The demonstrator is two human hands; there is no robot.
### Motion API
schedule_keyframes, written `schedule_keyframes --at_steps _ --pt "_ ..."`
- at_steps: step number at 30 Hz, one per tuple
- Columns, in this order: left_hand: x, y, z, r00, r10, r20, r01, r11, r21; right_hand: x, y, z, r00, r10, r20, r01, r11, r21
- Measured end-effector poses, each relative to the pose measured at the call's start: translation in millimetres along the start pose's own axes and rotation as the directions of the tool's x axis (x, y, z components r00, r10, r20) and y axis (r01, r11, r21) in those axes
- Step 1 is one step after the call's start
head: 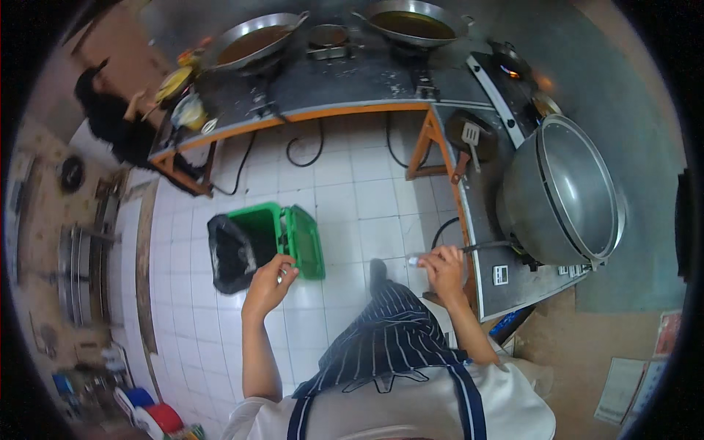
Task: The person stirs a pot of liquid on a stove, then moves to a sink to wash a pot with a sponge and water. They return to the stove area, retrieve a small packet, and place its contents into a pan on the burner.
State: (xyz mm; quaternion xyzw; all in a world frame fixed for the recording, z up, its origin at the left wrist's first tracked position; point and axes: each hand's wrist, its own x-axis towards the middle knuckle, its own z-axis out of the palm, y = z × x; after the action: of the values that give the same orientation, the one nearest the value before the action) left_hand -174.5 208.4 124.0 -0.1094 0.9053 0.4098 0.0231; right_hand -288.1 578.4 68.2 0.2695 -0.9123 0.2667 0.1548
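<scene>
My left hand [272,283] is raised beside a green lidded bin [308,242] with a black liner; its fingers are curled around a small whitish thing, too small to name. In my right hand [444,269] is a small white object [413,260], pinched at the fingertips, near the edge of the right-hand counter. A large metal pot [522,198] rests on that counter, with a gas hose [492,245] running from beneath it towards my right hand. The striped apron [385,330] hangs in front of me.
Two wide woks of oil [258,47] [412,25] stand on the orange-framed table [330,88]. A lit burner [511,72] is at the upper right. A slotted turner [471,137] lies across a dark pan. A person in black [118,121] stands at the table's left end. Hoses hang below.
</scene>
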Motion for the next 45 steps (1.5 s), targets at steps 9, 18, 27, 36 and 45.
schedule_keyframes --at_steps 9,18,27,36,45 --pt "268 -157 -70 0.978 -0.069 -0.195 0.097 0.985 0.140 225 107 114 0.868 0.495 0.039 -0.495 0.869 -0.021" --pt "539 -441 -301 0.881 0.087 -0.465 0.239 0.767 0.596 448 123 260 0.967 0.036 0.253 -0.059 0.995 0.084" --pt "732 -618 -320 0.878 -0.466 -0.111 0.478 0.833 0.278 538 122 307 0.879 0.302 0.369 -0.336 0.941 0.031" --pt "711 -598 -290 0.845 -0.211 -0.491 0.495 0.652 0.573 535 157 290 0.785 0.553 0.281 -0.545 0.831 -0.113" --pt "736 -461 -167 0.846 -0.185 -0.500 0.475 0.686 0.551 554 276 296 0.813 0.453 0.365 -0.498 0.866 0.035"
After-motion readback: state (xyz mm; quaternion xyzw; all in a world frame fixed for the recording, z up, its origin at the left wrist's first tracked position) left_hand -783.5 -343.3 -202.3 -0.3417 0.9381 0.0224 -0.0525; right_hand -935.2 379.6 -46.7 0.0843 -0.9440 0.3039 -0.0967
